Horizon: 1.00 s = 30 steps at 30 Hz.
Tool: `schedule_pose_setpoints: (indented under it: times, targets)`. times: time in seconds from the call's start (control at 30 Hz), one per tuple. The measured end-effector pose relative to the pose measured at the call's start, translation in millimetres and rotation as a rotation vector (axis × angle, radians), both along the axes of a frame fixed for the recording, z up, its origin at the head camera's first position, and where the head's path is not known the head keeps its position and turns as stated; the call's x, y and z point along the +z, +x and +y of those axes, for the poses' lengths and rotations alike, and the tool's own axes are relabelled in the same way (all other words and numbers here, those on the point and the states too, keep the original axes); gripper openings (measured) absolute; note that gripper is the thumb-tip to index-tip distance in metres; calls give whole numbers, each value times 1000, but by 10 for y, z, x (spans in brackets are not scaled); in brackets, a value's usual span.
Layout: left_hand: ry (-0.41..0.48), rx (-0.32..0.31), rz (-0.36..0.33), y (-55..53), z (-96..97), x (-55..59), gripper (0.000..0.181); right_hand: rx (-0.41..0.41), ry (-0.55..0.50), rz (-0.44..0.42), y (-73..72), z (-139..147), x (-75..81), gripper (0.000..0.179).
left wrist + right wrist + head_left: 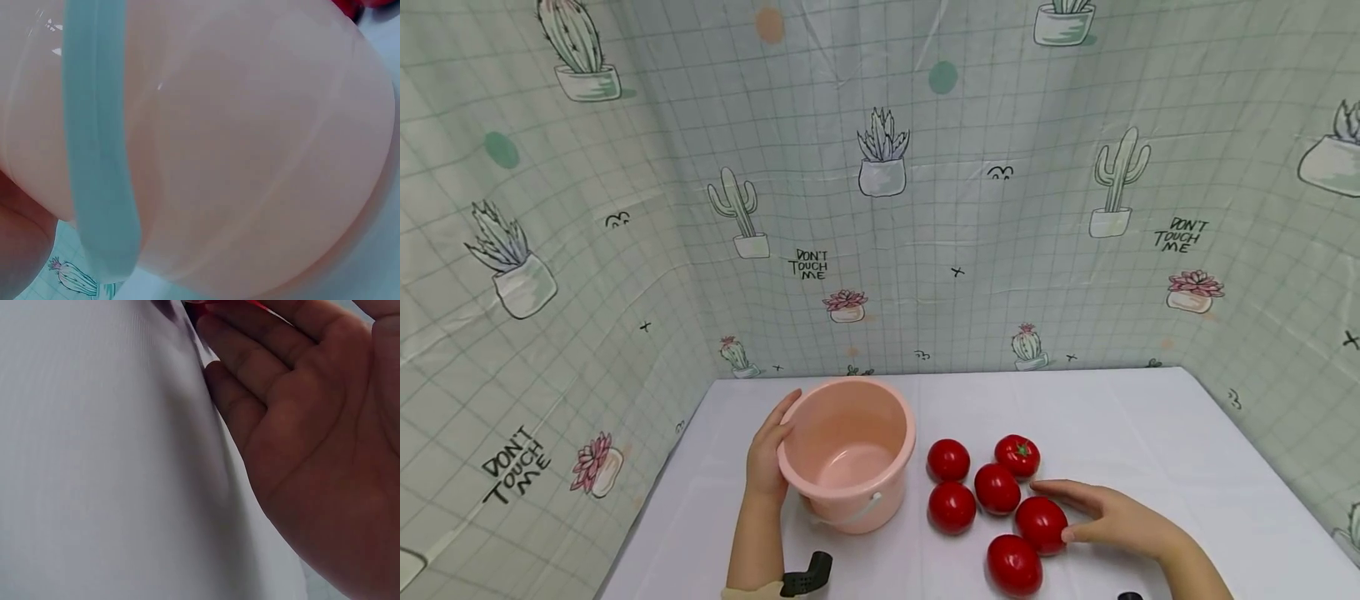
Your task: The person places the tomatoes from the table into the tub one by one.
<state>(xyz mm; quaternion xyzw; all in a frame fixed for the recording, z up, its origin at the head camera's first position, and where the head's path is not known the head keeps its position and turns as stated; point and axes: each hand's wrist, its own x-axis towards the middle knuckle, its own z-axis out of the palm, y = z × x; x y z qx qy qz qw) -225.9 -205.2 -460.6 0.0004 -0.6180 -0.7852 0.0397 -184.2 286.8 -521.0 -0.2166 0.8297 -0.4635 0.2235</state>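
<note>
On the white table stands a pink bucket (853,504), upright, with a pale handle (100,137) hanging down its side. My left hand (767,462) holds the bucket at its left rim, fingers along the outside. To the right lie several red tomatoes (952,507), one showing a green star-shaped top (1017,456). My right hand (1108,517) reaches in from the right, with its fingers and thumb spread about a tomato (1041,525); the thumb tip is right at that tomato's side. In the right wrist view, the fingers (250,356) extend loosely toward something red.
A cloth printed with cacti (883,158) hangs behind the table (1097,417) and along both sides. Another tomato (1014,566) lies close in front of the one at my right hand. A black wrist piece (808,575) sits on my left forearm.
</note>
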Motion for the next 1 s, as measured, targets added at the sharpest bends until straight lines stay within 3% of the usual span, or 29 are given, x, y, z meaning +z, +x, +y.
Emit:
schedule_pose_setpoints:
  times: [0.23, 0.37, 0.6, 0.83, 1.0]
  targets:
    - [-7, -2, 18, 2, -2, 8, 53, 10, 0, -45, 23, -59, 34, 57]
    - [-8, 3, 18, -3, -7, -3, 53, 8, 6, -12, 24, -65, 28, 56]
    - [2, -6, 19, -5, -3, -28, 53, 26, -61, -44, 13, 33, 9, 52]
    - [11, 7, 4, -5, -5, -34, 53, -16, -39, -60, -19, 55, 150, 53]
    - [13, 14, 9, -6, 5, -13, 52, -13, -37, -2, -116, -25, 307, 52]
